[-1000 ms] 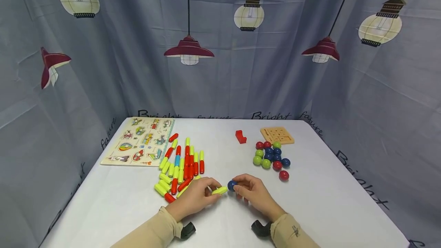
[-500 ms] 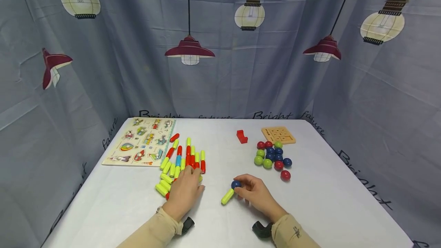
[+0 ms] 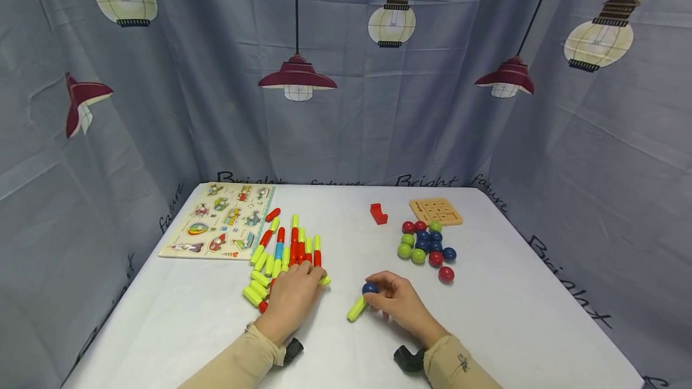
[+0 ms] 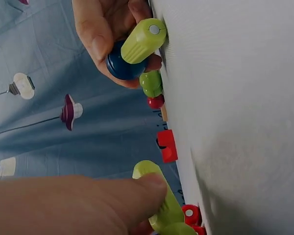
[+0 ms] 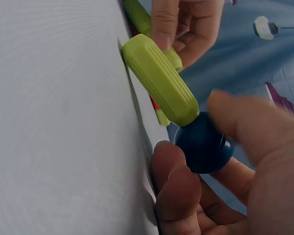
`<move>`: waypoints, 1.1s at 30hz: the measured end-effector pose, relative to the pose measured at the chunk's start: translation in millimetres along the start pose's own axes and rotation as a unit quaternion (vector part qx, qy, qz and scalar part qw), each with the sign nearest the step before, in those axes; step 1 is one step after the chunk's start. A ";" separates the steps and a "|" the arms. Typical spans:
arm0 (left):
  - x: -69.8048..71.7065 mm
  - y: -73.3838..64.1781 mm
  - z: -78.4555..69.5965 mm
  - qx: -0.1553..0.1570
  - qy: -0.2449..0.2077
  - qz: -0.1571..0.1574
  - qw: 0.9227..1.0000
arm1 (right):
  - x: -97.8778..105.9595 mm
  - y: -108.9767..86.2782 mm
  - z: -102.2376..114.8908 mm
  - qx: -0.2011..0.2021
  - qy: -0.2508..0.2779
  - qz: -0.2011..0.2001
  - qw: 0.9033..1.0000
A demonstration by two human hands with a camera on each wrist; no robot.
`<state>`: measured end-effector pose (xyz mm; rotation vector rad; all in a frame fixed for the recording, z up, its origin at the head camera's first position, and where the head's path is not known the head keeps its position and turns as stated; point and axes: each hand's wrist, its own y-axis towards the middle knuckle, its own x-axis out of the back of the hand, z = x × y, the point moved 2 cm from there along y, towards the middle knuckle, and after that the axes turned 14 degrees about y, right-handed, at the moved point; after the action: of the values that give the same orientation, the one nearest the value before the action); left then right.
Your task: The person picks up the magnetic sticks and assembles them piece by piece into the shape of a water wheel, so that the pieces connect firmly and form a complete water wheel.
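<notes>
My right hand point(image 3: 399, 306) pinches a dark blue ball point(image 3: 370, 288) between thumb and fingers, low over the white table. A yellow-green magnetic rod point(image 3: 356, 309) sticks to that ball by one end and points toward the front left; the right wrist view shows its ridged side. At the near right of the rod pile is my left hand point(image 3: 291, 300), its thumb and fingers gripping another yellow-green magnetic rod point(image 4: 167, 205). Part of the pile is hidden beneath the left hand.
Several red and yellow-green rods point(image 3: 261, 279) lie left of centre, beside a picture puzzle board point(image 3: 181, 239). On the right are several red, green and blue balls point(image 3: 418, 256). Behind them are a wooden board point(image 3: 444, 214) and a red angled block point(image 3: 378, 214).
My left hand has let go of the rod now on the blue ball, moved left to the pile and gripped another yellow-green rod. My right hand still holds the ball, almost unmoved.
</notes>
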<state>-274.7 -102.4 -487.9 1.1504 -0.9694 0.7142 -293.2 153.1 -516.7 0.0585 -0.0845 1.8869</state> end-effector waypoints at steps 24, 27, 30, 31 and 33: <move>3.1 -1.2 -7.5 -0.147 -0.153 -0.003 0.977 | -1.2 0.3 -0.8 0.023 0.003 0.024 0.999; 2.4 -0.1 -9.2 -0.167 -0.172 -0.015 0.971 | -1.4 -0.1 0.1 0.028 0.018 0.028 0.999; 1.6 0.9 -10.8 -0.187 -0.192 -0.011 0.963 | -1.7 -1.0 1.1 0.032 0.018 0.040 0.999; 1.4 1.1 -11.1 -0.189 -0.198 -0.005 0.962 | -1.5 -1.2 1.1 0.032 0.016 0.041 0.999; 1.1 1.8 -10.4 -0.172 -0.196 0.003 0.965 | -0.8 -1.5 1.6 0.035 0.013 0.032 0.999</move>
<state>-273.2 -91.9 -487.3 0.9944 -1.3710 0.3044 -291.5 152.6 -515.1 0.0798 -0.0031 1.9543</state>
